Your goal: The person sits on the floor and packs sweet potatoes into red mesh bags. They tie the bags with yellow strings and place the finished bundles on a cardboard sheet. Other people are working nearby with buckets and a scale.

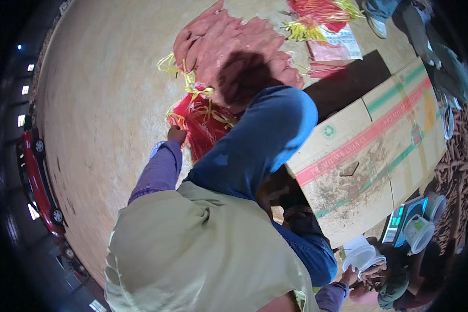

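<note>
My left hand (177, 134) grips the edge of a red mesh bag (207, 130) with yellow drawstrings on the floor. Part of that bag lies hidden behind my bent, jeans-clad knee. Just beyond it spreads a heap of pinkish-red mesh bags (234, 46), partly in shadow. Far off to the lower right, the fingers of my right hand (350, 275) close on the rim of a white plastic tub (359, 257). Another tub (379, 262) and brown root-like produce (372, 275) are close to that hand.
Flattened-looking printed cardboard (358, 156) stands at my right. Beyond it are a lit digital scale (397, 224) carrying a white tub (419, 234) and a brown root heap (456, 187). Other people's legs (378, 15) and a dark-clad person (397, 286) are nearby. A red car (41, 183) stands far left.
</note>
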### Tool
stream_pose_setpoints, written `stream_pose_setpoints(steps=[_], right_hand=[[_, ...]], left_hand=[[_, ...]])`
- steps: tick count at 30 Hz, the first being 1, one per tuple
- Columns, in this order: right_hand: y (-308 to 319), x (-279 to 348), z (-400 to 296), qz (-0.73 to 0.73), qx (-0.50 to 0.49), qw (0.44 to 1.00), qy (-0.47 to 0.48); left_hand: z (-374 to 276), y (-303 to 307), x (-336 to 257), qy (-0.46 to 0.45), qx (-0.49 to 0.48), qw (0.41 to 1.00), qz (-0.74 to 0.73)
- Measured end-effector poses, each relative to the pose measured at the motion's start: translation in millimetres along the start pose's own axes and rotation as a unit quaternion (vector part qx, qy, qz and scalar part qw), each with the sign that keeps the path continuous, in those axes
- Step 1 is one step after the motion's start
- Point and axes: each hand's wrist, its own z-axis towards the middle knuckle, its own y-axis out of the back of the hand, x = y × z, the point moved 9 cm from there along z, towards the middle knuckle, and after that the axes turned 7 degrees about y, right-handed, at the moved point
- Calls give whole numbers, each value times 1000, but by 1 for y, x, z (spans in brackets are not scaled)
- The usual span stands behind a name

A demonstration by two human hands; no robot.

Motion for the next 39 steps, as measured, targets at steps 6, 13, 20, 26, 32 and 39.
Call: stream_pose_setpoints(steps=[6, 13, 20, 26, 32, 39], right_hand=[[90, 58, -4, -20, -47, 999, -15], [216, 267, -15, 9, -304, 932, 197], [293, 506, -112, 408, -281, 793, 355], [287, 714, -240, 540, 97, 668, 503], [292, 791, -308, 501, 131, 577, 632], [300, 782, -268, 837, 335, 327, 284]], left_hand=[[-39, -52, -37, 90, 190, 905, -370], [30, 38, -13, -148, -100, 965, -191], [-150, 242, -193, -273, 248, 742, -560], [-310, 297, -312, -430, 462, 556, -541], [-457, 264, -404, -431, 642, 439, -458], [-563, 199, -454, -531, 624, 465, -336]])
